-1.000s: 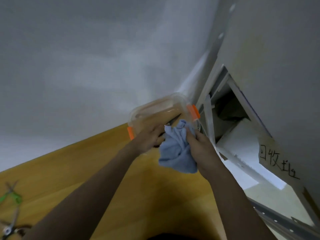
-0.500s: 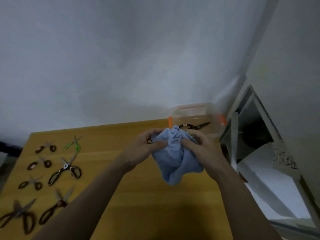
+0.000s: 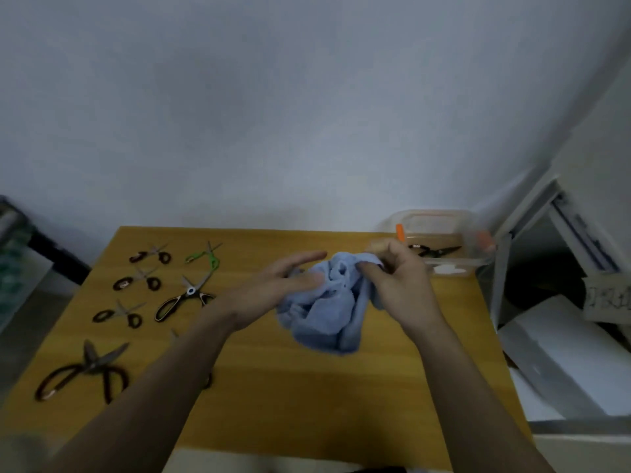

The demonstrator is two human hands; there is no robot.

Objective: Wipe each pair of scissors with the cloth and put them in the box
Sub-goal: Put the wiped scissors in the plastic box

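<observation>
Your right hand [image 3: 401, 285] is pinching the blue cloth [image 3: 327, 308] above the wooden table [image 3: 307, 397]; your left hand [image 3: 273, 288] is lying open-fingered against it. One black pair of scissors [image 3: 435, 250] is lying in the clear box [image 3: 440, 242]; seven others [image 3: 184, 298] are waiting left.

Wooden table [image 3: 280, 397] with scattered scissors [image 3: 186, 297], clear box [image 3: 478, 259].
</observation>
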